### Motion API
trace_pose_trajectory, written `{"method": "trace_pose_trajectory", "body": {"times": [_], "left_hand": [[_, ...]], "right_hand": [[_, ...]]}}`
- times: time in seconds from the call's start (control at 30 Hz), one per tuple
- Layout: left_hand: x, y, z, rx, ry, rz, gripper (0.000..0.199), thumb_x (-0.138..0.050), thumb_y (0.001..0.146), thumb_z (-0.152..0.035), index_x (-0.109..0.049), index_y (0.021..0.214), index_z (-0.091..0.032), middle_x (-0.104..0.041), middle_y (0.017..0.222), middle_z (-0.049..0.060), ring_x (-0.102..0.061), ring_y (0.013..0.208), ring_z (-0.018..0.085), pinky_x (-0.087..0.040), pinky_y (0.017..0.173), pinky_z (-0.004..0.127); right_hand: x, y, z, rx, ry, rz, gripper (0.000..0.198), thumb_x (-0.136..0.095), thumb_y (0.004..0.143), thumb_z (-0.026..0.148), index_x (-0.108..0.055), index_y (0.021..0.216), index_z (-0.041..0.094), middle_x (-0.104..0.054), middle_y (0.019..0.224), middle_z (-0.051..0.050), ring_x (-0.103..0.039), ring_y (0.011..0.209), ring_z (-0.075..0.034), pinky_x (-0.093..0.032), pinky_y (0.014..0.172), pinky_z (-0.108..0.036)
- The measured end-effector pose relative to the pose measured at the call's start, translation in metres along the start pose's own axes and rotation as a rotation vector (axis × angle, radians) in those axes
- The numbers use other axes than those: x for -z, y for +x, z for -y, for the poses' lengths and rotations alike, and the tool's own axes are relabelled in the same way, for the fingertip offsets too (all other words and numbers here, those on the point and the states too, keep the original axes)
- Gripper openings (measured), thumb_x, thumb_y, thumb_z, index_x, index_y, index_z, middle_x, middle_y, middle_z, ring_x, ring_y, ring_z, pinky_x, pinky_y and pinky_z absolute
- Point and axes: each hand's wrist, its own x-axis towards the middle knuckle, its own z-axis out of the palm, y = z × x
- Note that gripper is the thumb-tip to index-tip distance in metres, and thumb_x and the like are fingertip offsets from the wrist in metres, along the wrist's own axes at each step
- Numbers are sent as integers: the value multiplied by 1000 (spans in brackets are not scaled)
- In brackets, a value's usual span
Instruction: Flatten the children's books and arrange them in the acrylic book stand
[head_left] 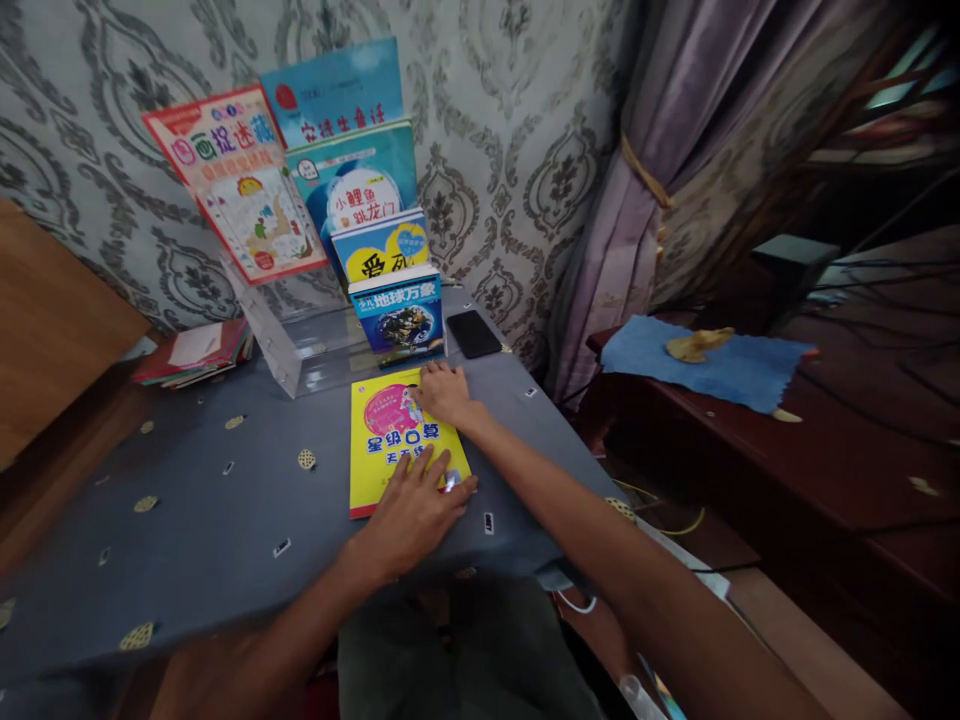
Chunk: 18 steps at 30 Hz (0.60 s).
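A yellow workbook [369,480] with a pink circle and blue Chinese lettering lies flat on the table in front of me. My left hand [412,505] rests on its lower right part, fingers spread across the cover and covering some of the print. At the upper right edge of the cover lies my right hand [447,394], its fingers loosely bent and slightly apart. Neither hand grips the workbook. Just behind it, a blue book with a globe picture [405,318] stands at the front of a clear acrylic stand [285,350].
Several more books stand in tiers, including a red-bordered picture book [251,200] and a teal book [360,185]. A black phone [472,333] lies right of the stand. Stacked booklets [199,358] sit at left. A blue cloth [705,362] covers part of the dark red furniture [862,460].
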Motion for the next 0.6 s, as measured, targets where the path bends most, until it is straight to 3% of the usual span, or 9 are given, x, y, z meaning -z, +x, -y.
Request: {"method": "trace_pose_trajectory", "body": {"times": [0.17,0.3,0.37,0.47,0.53,0.6], "left_hand": [[-5,-4,1,-5,-53,-45,42,-47,102,-38,-54,143,-32,-45,156,12,-35,147,36,-31,118,61],[-5,-16,10,-80,-182,-87,39,-49,101,-37,-59,138,-32,-36,162,8,-29,151,31,-24,122,58],[-1,-22,20,-132,-275,-97,35,-52,100,-36,-65,132,-30,-46,156,8,-37,148,28,-25,122,56],[2,-22,43,-165,-463,-137,29,-48,101,-33,-74,113,-24,-71,128,7,-59,129,23,-41,115,45],[-1,-14,62,-94,-541,-209,33,-44,102,-32,-74,109,-21,-75,116,8,-67,114,21,-50,104,38],[-10,-2,82,48,-484,-310,35,-44,102,-35,-71,116,-18,-73,121,12,-66,115,23,-50,104,41]], "right_hand": [[-6,-1,22,-125,-28,-24,46,-47,99,38,-64,126,6,-61,135,-27,-54,126,-36,-40,102,-51],[-21,-7,27,-167,-46,-74,58,-42,100,36,-46,146,-1,-41,155,-29,-37,144,-35,-28,115,-51],[-27,-9,27,-166,-45,-89,60,-41,101,37,-43,148,-1,-38,157,-27,-35,146,-34,-24,117,-50],[-29,-10,25,-165,-42,-91,60,-42,100,37,-44,147,0,-38,157,-26,-35,146,-34,-24,118,-50],[-28,-9,25,-169,-38,-83,60,-43,100,36,-44,148,0,-38,157,-26,-35,146,-34,-24,118,-50],[-26,-9,26,-171,-34,-72,60,-43,100,36,-44,148,0,-38,158,-26,-34,147,-34,-25,118,-50]]}}
